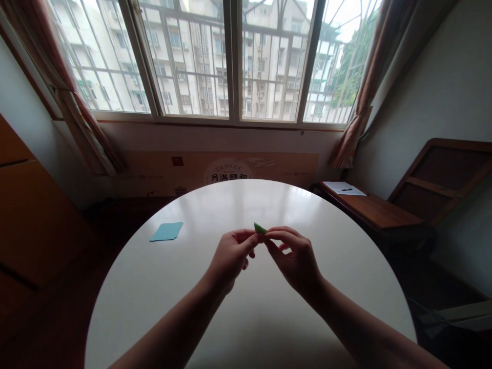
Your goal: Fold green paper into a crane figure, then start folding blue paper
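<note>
A small folded piece of green paper [260, 228] is pinched between my two hands above the white round table [246, 318]. My left hand [235, 251] grips its lower left part between thumb and index finger. At its right corner, the thumb and fingertips of my right hand [295, 253] close on it. Only a pointed green part shows above the fingers; the rest is hidden behind them. Off to the left on the tabletop lies a small stack of light blue square paper [166, 231], apart from both hands.
Beyond the table's far edge is a printed panel [269, 166] beneath a barred window [192, 61]. To the right stands a wooden chair or bench [378, 210] holding white paper [338, 187] with a dark pen-like object on it. An orange-brown cabinet [34, 215] is at the left.
</note>
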{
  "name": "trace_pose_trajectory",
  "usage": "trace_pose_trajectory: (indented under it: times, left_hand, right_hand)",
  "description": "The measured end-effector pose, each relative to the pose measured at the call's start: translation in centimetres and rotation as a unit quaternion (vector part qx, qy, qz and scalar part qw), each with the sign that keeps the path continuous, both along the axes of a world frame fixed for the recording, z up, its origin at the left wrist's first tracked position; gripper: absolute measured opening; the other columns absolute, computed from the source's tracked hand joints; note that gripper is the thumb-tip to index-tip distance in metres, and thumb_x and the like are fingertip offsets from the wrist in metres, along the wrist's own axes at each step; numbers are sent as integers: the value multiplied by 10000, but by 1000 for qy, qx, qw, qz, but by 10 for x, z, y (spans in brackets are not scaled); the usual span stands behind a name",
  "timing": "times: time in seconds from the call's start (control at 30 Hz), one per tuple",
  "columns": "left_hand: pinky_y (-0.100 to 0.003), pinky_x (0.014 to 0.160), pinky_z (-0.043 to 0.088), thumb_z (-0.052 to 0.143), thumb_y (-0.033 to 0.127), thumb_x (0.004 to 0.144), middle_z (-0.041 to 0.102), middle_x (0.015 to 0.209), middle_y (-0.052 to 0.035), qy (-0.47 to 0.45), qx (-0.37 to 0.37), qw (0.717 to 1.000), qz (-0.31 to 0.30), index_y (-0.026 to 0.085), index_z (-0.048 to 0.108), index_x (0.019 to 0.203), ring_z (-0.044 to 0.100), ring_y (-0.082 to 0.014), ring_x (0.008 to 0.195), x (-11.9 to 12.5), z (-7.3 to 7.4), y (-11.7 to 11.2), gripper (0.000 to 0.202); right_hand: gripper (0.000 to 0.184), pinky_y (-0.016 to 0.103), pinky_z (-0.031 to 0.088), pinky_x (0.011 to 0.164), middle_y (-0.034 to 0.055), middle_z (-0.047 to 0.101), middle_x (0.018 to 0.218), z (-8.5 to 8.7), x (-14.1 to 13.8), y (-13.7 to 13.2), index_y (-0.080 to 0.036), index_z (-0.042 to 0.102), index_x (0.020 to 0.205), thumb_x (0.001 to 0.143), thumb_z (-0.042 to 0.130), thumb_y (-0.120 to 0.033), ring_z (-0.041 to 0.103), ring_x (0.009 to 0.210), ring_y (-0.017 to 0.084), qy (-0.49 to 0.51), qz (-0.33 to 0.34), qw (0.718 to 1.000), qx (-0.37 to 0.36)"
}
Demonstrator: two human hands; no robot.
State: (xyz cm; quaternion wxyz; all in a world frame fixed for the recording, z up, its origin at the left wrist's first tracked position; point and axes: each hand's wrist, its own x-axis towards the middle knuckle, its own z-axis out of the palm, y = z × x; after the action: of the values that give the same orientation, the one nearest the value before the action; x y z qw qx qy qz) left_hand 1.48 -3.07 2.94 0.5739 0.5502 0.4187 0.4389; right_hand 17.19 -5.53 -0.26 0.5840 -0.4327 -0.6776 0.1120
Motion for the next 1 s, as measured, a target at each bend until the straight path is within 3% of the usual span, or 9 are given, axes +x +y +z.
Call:
trace_pose_trajectory:
  times: [0.1,0.2,0.53,0.83,1.0]
  left_hand:
    - [-170,399,262,796,387,685,547,564,4,-5,2,1000,-1,115,772,842,406,-90,518,1,-3,2,314]
    - [-173,393,268,755,369,716,530,543,21,0,15,1000,4,121,765,834,389,-80,484,1,-4,2,275]
    - [-193,398,340,728,345,764,598,575,7,76,114,991,-1,139,767,840,436,-90,468,-3,-12,6,223]
    - [-187,396,372,719,360,734,652,642,-29,49,66,997,-7,125,743,805,500,-113,530,-3,-7,7,246]
    - [-171,390,342,714,317,703,580,568,9,36,34,998,-24,132,714,742,456,-88,488,-4,-4,6,188]
  right_hand:
    - [55,281,539,539,60,754,916,0,-2,-1,-233,720,914,877,696,-266,713,825,221,42,6,998,-37]
    - [162,277,528,527,65,750,882,0,-3,0,-214,682,943,825,747,-304,711,823,235,106,16,990,-96]
    - [252,231,496,448,47,706,768,-1,0,6,-181,743,855,773,783,-416,637,708,190,216,134,942,-219]
    - [241,233,506,491,51,712,771,1,3,5,-183,775,883,768,771,-395,624,737,185,260,160,912,-275]
    - [241,211,486,481,66,705,798,5,7,5,-173,780,863,784,763,-400,591,724,167,286,224,873,-327]
